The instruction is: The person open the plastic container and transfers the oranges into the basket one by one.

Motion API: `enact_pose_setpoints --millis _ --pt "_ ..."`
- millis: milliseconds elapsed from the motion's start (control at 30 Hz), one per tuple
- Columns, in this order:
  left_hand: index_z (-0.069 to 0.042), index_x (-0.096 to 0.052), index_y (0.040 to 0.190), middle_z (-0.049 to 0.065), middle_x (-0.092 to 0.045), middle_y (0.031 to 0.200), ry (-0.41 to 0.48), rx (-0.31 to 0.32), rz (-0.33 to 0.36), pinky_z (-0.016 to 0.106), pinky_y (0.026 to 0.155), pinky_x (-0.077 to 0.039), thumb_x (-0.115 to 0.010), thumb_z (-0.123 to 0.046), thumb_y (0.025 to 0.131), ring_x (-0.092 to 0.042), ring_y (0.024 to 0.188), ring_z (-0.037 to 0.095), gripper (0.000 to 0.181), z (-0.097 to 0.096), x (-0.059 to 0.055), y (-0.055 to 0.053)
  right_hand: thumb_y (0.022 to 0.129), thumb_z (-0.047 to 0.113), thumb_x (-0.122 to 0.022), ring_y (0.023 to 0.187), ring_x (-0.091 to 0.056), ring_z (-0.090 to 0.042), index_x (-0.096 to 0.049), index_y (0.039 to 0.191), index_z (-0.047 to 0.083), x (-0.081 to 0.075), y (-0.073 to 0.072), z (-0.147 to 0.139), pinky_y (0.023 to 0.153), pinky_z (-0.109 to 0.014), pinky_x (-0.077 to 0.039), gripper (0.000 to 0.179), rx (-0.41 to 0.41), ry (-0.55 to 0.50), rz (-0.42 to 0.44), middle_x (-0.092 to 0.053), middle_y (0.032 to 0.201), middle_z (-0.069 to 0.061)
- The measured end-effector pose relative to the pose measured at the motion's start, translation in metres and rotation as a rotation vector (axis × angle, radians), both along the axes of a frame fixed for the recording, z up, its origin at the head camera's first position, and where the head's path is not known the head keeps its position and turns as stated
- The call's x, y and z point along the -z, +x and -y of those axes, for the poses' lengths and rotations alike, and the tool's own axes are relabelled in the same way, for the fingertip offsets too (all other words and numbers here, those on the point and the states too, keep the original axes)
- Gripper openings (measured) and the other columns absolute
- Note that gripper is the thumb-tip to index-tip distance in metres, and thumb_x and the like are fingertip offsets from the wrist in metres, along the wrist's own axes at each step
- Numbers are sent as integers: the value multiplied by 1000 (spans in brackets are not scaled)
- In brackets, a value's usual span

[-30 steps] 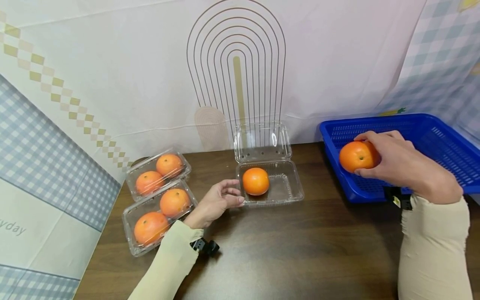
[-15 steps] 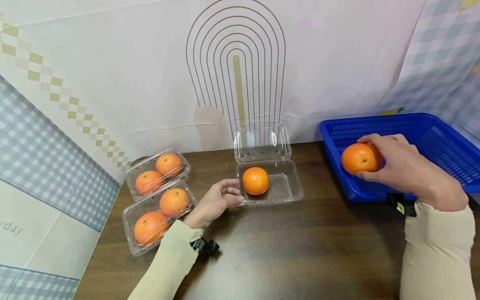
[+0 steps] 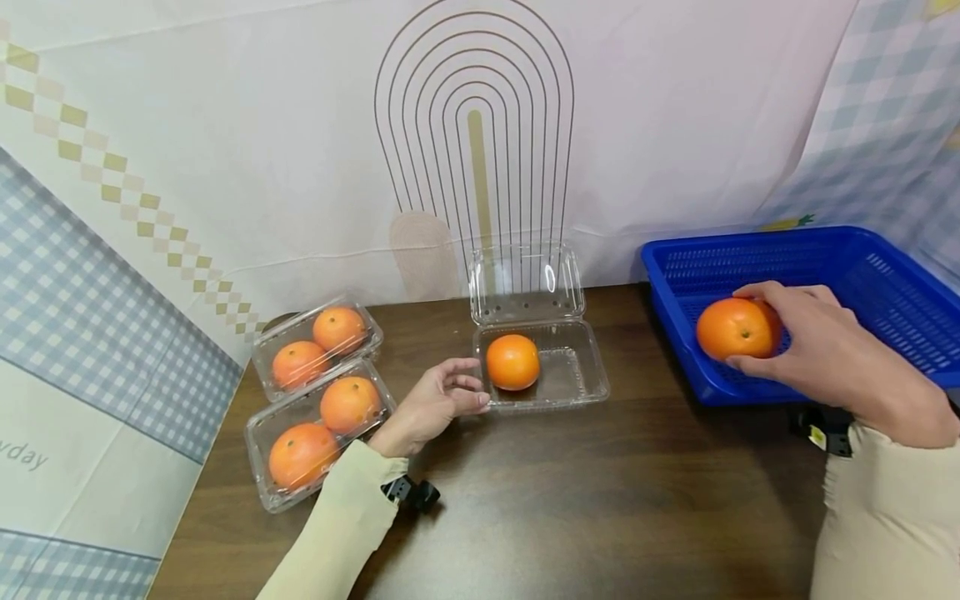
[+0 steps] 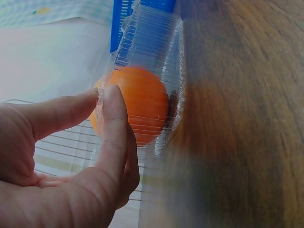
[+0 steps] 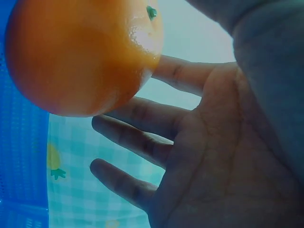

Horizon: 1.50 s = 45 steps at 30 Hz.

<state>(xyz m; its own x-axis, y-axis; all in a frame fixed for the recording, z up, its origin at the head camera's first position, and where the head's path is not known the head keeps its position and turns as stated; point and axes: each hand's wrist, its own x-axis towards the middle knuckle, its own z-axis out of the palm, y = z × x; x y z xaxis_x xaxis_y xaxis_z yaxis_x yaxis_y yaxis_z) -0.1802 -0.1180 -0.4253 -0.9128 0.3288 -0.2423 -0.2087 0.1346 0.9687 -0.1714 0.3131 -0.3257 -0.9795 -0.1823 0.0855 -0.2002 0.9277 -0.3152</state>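
My right hand (image 3: 832,350) holds an orange (image 3: 738,329) between thumb and fingers, over the left part of the blue basket (image 3: 896,312). Its green stem spot (image 5: 151,13) shows up close in the right wrist view, where the lower fingers are spread apart. At the middle, a clear plastic clamshell box (image 3: 573,375) stands with its lid (image 3: 525,283) raised against the wall. One orange (image 3: 513,362) sits in its left half. My left hand (image 3: 438,400) pinches the box's left rim between thumb and finger, as the left wrist view (image 4: 102,142) shows.
Two closed clamshell boxes lie side by side at the left, the rear one (image 3: 315,346) and the front one (image 3: 322,433), each with two oranges. A printed cloth (image 3: 637,125) covers the wall behind the brown wooden table (image 3: 585,500).
My right hand has shifted a little to the right and nearer to me, with the orange in its grip. The left hand and the boxes have stayed in place.
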Motion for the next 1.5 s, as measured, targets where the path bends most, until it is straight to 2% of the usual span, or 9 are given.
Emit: enact_pose_setpoints --millis 133,400,733,867,967,1267,1500 --pt "1 -42 149 27 -55 126 -4 -1 0 38 96 -61 -67 5 93 -67 89 11 61 0 -1 0 81 28 -86 116 -34 -53 -47 138 -3 2 -1 -3 80 -58 -34 75 0 6 13 -58 127 -34" --pt "1 -41 149 28 -54 127 3 2 5 27 88 -61 -66 6 93 -67 88 10 61 -1 -1 -1 82 31 -85 114 -36 -53 -47 137 -4 2 -1 -7 77 -57 -37 75 6 26 42 -61 122 -34" --pt "1 -42 149 27 -55 127 -10 1 1 25 86 -60 -67 5 93 -67 88 10 61 -1 -1 -1 85 37 -82 111 -35 -53 -44 139 -3 -1 0 -12 79 -59 -38 76 42 1 190 -59 119 -34" --pt "1 -42 149 27 -55 126 -4 2 6 26 87 -61 -66 5 93 -67 88 10 61 0 -1 -1 84 37 -84 104 -48 -45 -47 135 -4 1 -1 -13 74 -44 -46 75 22 -1 180 -63 113 -30" --pt "1 -42 149 26 -55 126 -5 1 9 26 87 -61 -66 5 94 -67 88 9 61 0 0 -1 83 36 -84 94 -59 -36 -49 134 -6 2 -3 -13 69 -32 -46 75 3 -5 173 -66 108 -26" --pt "1 -41 149 26 -54 126 6 -2 22 29 90 -62 -66 6 93 -67 88 9 61 -1 -1 -1 84 37 -83 87 -62 -30 -50 133 -8 5 -5 -14 66 -30 -47 74 -9 -4 187 -68 104 -23" --pt "3 -41 149 25 -56 123 9 -5 14 28 88 -62 -65 8 93 -68 86 9 61 -2 -1 0 87 37 -81 84 -61 -24 -48 133 -10 8 -7 -14 64 -27 -47 74 -6 -39 236 -68 104 -21"
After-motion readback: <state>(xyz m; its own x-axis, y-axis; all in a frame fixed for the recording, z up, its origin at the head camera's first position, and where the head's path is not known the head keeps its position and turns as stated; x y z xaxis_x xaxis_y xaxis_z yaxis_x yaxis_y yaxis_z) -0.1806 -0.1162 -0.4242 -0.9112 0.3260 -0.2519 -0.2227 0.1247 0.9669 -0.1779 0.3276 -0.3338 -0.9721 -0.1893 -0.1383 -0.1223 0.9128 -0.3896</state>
